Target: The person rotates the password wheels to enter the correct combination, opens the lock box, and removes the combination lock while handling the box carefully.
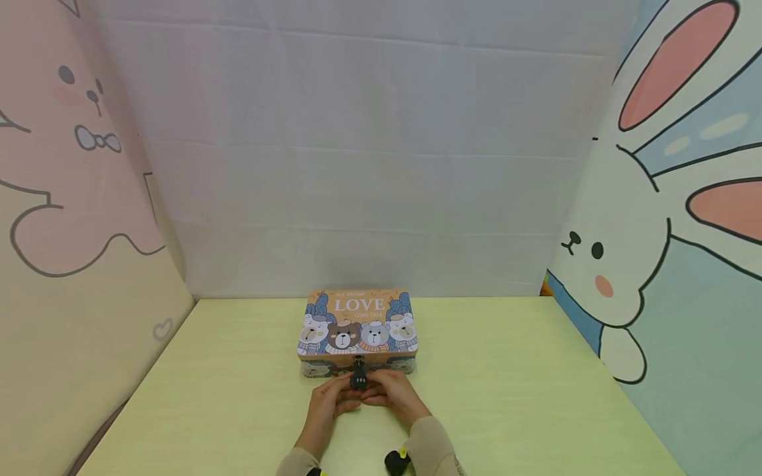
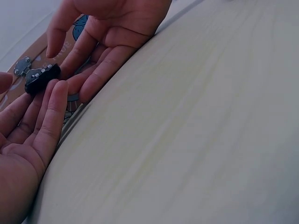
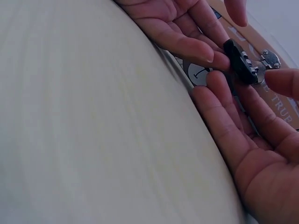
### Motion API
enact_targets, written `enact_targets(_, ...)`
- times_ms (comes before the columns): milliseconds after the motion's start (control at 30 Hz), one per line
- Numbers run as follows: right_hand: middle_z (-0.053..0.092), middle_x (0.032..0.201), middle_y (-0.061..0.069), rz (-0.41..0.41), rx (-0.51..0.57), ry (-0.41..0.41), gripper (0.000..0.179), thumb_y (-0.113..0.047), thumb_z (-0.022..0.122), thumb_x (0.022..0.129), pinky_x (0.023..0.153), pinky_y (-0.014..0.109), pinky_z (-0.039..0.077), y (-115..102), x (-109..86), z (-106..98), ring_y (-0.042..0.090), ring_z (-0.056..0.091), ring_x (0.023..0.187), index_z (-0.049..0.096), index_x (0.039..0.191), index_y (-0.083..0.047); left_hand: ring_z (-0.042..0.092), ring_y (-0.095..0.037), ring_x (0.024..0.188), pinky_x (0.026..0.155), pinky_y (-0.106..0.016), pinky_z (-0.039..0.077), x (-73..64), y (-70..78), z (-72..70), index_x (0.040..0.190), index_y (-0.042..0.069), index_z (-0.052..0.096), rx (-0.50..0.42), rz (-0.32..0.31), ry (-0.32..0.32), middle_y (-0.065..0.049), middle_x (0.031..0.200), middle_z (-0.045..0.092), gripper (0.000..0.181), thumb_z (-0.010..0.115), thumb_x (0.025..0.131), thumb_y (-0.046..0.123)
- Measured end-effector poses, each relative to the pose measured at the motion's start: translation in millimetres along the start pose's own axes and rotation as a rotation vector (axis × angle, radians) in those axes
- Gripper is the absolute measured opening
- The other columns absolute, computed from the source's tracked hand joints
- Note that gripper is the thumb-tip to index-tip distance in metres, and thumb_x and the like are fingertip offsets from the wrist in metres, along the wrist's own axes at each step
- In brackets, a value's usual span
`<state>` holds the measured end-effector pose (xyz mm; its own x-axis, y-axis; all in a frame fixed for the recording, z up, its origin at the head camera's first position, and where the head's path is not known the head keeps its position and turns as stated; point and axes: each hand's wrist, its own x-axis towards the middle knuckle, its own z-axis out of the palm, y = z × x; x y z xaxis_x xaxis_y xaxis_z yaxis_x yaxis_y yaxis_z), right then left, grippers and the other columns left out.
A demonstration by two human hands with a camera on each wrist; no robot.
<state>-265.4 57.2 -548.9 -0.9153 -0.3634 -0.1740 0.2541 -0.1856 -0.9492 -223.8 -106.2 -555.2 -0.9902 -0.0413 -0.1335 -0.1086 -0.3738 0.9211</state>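
Note:
A small black combination padlock (image 1: 358, 379) hangs at the metal clasp (image 3: 270, 59) on the front of a closed tin box (image 1: 357, 330). Silver number dials show on its face. My left hand (image 1: 331, 400) and right hand (image 1: 397, 395) flank the padlock, palms turned up. In the left wrist view, the extended fingers of the left hand (image 2: 32, 135) touch the padlock's underside. From the other side, the fingers of the right hand (image 3: 261, 140) rest against it. Both thumbs are lifted, apart from the padlock; the right one is close to its dials.
The box stands on a pale yellow table (image 1: 506, 383), its lid printed with bears and the word LOVE. Behind rises a white cloth backdrop (image 1: 381, 145). Cartoon-printed panels stand at left (image 1: 77, 218) and right (image 1: 702, 297). A black wrist device (image 1: 396, 461) is beside the right sleeve.

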Motion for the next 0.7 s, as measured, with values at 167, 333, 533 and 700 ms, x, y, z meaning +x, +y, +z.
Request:
enact_targets(167, 0.067, 0.076, 0.006, -0.03, 0.006, -0.047, 0.012, -0.001, 0.06, 0.091, 0.073, 0.03, 0.063, 0.7, -1.0, -1.3, 0.013, 0.067, 0.07, 0.067, 0.094, 0.008, 0.068, -0.015, 0.078, 0.069, -0.029, 0.062, 0.4, -0.5, -0.2, 0.127, -0.016, 0.057, -0.004, 0.001, -0.006, -0.006, 0.096, 0.072, 0.036, 0.051, 0.101, 0.009)
enact_targets(333, 0.067, 0.076, 0.006, -0.043, -0.016, -0.049, 0.011, 0.001, 0.06, 0.093, 0.075, 0.031, 0.063, 1.4, -0.6, -1.3, 0.014, 0.067, 0.072, 0.067, 0.095, 0.01, 0.068, -0.015, 0.079, 0.069, -0.029, 0.062, 0.5, -0.7, -0.6, 0.126, -0.016, 0.058, -0.001, 0.001, -0.009, -0.006, 0.098, 0.072, 0.036, 0.05, 0.102, 0.01)
enact_targets(533, 0.068, 0.077, 0.007, -0.04, -0.05, -0.033, 0.015, 0.0, 0.058, 0.094, 0.074, 0.03, 0.063, 2.3, 0.5, -0.6, 0.013, 0.067, 0.07, 0.065, 0.097, 0.012, 0.068, -0.013, 0.079, 0.069, -0.028, 0.062, 0.5, -0.8, -0.9, 0.127, -0.018, 0.056, 0.003, 0.012, -0.015, -0.005, 0.096, 0.071, 0.037, 0.05, 0.101, 0.009)
enact_targets(700, 0.068, 0.078, 0.008, -0.034, -0.063, -0.023, 0.019, -0.002, 0.057, 0.094, 0.073, 0.029, 0.063, 2.4, 1.2, -0.6, 0.013, 0.067, 0.07, 0.065, 0.099, 0.014, 0.068, -0.013, 0.079, 0.069, -0.028, 0.062, 0.5, -1.0, -1.3, 0.127, -0.018, 0.056, 0.003, 0.018, -0.021, -0.005, 0.094, 0.07, 0.038, 0.05, 0.102, 0.01)
